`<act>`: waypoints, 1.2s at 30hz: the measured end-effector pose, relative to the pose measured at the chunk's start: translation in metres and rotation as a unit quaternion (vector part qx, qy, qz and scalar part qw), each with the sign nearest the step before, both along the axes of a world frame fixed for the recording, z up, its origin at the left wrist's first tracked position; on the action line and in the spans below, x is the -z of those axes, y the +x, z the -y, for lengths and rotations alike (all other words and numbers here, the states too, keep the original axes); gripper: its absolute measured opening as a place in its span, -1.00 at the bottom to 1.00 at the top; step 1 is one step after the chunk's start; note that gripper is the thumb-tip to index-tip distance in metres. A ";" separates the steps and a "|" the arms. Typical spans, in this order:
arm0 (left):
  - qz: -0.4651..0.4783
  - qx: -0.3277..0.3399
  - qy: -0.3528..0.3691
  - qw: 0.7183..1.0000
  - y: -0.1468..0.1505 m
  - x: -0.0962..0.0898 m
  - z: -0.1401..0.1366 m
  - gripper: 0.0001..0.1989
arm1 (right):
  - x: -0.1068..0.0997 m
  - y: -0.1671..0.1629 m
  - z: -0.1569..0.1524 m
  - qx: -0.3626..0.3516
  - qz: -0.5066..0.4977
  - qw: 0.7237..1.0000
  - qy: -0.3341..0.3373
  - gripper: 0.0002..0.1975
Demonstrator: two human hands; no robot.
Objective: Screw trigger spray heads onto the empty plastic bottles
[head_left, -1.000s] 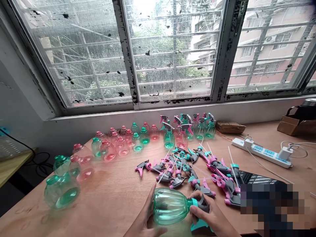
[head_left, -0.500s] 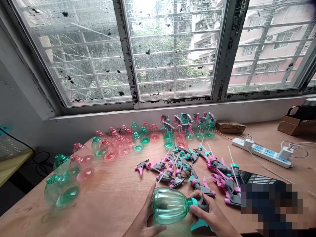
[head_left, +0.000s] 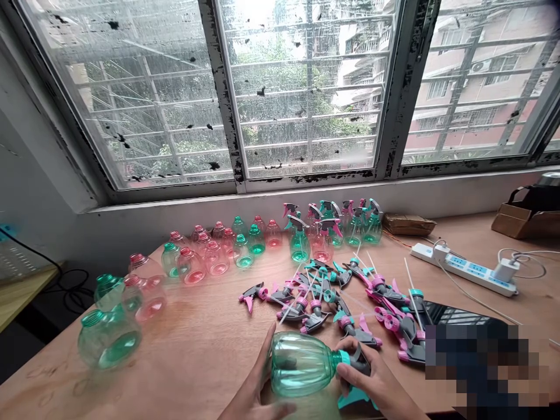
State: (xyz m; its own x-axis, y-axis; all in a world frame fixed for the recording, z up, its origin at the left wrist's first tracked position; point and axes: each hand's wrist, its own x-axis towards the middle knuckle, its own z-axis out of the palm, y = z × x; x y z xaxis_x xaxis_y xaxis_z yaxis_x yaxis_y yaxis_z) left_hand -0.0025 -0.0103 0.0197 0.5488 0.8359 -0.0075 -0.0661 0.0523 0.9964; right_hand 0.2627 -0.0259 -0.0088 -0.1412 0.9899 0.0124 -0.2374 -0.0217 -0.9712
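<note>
A clear green spray bottle (head_left: pixel 301 364) lies on its side in front of me, its base to the left. My left hand (head_left: pixel 258 379) holds the base end, with the fingers partly hidden behind the bottle and the thumb below, slightly blurred. At the neck, my right hand (head_left: pixel 371 376) grips the turquoise collar and the grey and turquoise spray head (head_left: pixel 356 396), which sits on the bottle's mouth. Just beyond both hands lies a pile of loose spray heads (head_left: pixel 315 303), pink or turquoise with grey, with white dip tubes.
Pink and green bottles without heads (head_left: pixel 216 256) stand at the left and back. Bottles with heads fitted (head_left: pixel 300 242) stand near the window wall. A power strip (head_left: pixel 466 268), a black glossy panel (head_left: pixel 464 318) and a brown package (head_left: pixel 409 225) lie at the right.
My left thumb has shifted slightly under the bottle and is now blurred. The bottle and my right hand have stayed almost in place.
</note>
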 end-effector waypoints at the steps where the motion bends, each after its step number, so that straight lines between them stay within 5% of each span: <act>1: 0.006 0.004 -0.002 1.000 -0.001 0.001 -0.001 0.13 | 0.000 0.000 0.000 -0.003 -0.003 1.000 0.001 -0.59; 7: -0.002 0.013 -0.005 1.000 -0.003 -0.001 -0.001 -0.04 | 0.004 0.001 -0.001 -0.009 -0.016 1.000 0.007 -0.61; 18: 0.012 0.010 -0.009 1.000 -0.002 0.003 -0.002 0.06 | 0.001 0.002 0.000 -0.010 -0.006 1.000 0.003 -0.61; 31: 0.015 -0.004 -0.005 1.000 -0.001 -0.002 0.003 -0.08 | 0.001 0.001 0.000 -0.007 -0.014 1.000 0.010 -0.63; 36: 0.018 0.009 -0.018 1.000 -0.003 0.003 0.000 0.09 | 0.002 0.001 0.000 -0.010 -0.008 1.000 0.015 -0.62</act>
State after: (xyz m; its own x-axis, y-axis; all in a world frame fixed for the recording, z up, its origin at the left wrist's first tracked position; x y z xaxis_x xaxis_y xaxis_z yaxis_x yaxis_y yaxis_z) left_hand -0.0055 -0.0101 0.0167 0.5650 0.8249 -0.0175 -0.1011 0.0903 0.9908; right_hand 0.2636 -0.0257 -0.0112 -0.1611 0.9860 0.0437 -0.2520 0.0017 -0.9677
